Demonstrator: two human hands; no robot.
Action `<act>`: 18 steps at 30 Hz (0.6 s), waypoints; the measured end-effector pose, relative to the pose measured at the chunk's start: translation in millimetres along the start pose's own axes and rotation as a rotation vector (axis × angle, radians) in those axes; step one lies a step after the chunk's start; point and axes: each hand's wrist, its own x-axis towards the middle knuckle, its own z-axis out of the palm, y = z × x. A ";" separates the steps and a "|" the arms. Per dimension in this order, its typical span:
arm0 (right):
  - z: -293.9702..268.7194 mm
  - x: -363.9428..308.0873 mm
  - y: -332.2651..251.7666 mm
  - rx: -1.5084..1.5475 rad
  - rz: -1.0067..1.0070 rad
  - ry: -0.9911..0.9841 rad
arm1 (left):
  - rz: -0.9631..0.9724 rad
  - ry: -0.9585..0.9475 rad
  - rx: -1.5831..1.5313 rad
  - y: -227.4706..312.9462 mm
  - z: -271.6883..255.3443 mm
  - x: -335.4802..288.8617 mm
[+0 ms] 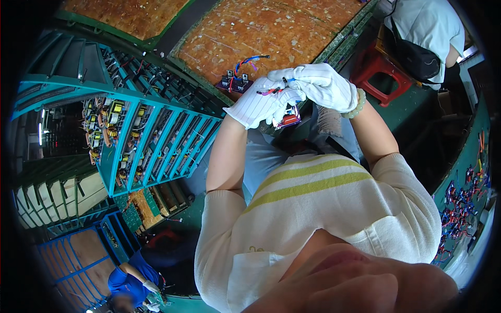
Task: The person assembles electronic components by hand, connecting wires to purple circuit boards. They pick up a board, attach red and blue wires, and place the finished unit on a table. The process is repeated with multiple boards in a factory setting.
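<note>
Both hands are in white striped gloves, close together at the near edge of the wooden board tabletop. My left hand (265, 103) is closed around a small purple circuit board (288, 119); its red component shows below the fingers, and the rest is covered. Short red and black wires (271, 92) cross over that hand. My right hand (324, 87) is pinched against the left, with a blue, black-tipped wire (287, 80) at its fingertips. Just beyond the left hand lies a purple board section with dark heat sinks (235, 82) and blue and red wires (249, 63); whether it joins the held board is hidden.
A teal rack (151, 104) with several boards stands close on my left. The speckled wooden tabletop (271, 31) is ahead. A red stool (383, 75) and a seated person (425, 31) are at the far right. Wired parts (462, 208) lie right; another person (128, 281) works at lower left.
</note>
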 end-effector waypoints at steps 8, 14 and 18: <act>11.8 18.8 13.6 0.903 0.426 0.354 | -0.101 0.316 -0.139 11.2 17.6 21.4; 18.0 43.5 24.5 1.256 0.423 0.371 | -0.083 0.217 -0.303 4.0 8.0 25.9; -1.1 34.2 39.2 0.536 0.134 0.384 | 0.006 0.207 -0.817 -23.8 -14.0 35.6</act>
